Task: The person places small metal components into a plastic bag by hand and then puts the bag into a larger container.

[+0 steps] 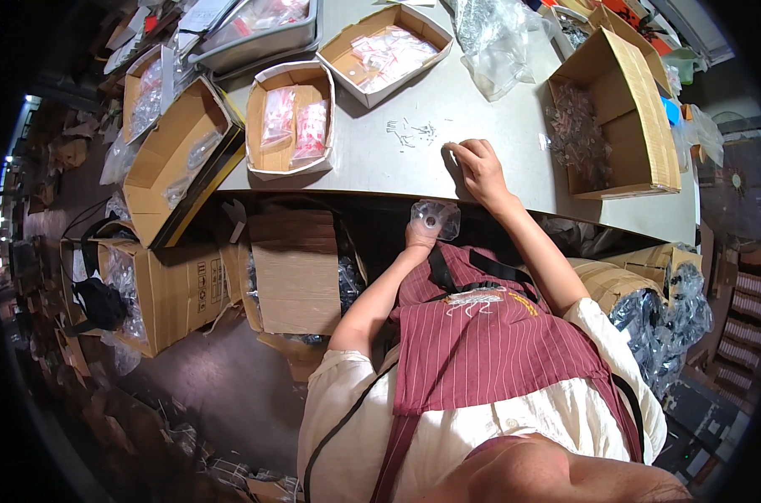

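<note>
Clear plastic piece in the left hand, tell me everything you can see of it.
The clear plastic piece is see-through and shiny, with a roughly squared outline and a small dark round spot near its middle. The left hand holds it from below and the left. In the picture it shows just below the near edge of the table, above the apron. Whether it is a bag or stiffer plastic, I cannot tell.

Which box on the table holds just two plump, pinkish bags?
The nearer white-sided box, left of the right hand; the white-sided box behind holds many packets.
</note>
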Demonstrator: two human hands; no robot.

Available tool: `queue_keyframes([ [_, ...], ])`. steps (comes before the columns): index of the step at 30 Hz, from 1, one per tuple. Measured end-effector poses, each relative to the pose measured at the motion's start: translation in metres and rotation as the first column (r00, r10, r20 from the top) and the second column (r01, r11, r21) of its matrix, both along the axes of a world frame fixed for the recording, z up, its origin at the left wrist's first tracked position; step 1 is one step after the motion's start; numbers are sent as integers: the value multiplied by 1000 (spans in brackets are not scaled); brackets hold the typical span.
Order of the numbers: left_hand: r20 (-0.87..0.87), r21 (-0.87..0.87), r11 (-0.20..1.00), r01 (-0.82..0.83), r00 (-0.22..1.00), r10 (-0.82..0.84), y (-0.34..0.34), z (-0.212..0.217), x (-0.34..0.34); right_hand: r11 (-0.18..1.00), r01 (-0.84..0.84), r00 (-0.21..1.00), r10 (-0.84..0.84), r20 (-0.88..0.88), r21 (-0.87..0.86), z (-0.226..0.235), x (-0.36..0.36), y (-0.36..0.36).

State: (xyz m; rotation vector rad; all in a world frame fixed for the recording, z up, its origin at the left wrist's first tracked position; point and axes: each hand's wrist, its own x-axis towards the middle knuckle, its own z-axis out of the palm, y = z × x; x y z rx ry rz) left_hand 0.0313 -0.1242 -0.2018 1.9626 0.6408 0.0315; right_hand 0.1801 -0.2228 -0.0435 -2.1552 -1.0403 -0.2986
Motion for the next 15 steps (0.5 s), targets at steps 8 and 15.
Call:
queue_keyframes([
  [8, 54, -53, 998, -26, 998, 29, 0, 5, 0, 999, 31, 998, -29, -52, 26, -7, 2, 1],
  [15, -5, -20, 999, 33, 999, -33, 2, -4, -1, 974, 154, 963, -111, -247, 163, -11, -1, -2],
])
